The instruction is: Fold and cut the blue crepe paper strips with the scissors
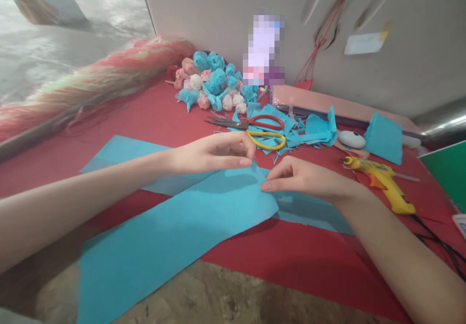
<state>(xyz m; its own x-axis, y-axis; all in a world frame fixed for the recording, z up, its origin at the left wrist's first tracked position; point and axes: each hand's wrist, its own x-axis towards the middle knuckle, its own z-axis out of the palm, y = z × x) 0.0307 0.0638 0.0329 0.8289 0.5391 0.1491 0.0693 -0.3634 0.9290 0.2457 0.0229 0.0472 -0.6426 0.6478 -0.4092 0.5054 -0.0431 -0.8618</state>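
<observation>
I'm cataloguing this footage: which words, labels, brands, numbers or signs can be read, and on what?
No text can be read.
Pixelated patch at the back: blocked out.
White strip on the grey panel: no legible lettering.
Yellow glue gun: no readable brand.
White item at the right edge: too cut off to read.

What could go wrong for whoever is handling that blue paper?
The held blue sheet reaches past the near edge of the red table, so it might crease. The scissors lie just beyond the left hand, which could knock them. The glue gun lies near the right forearm; if hot (I cannot tell), it might burn.
</observation>
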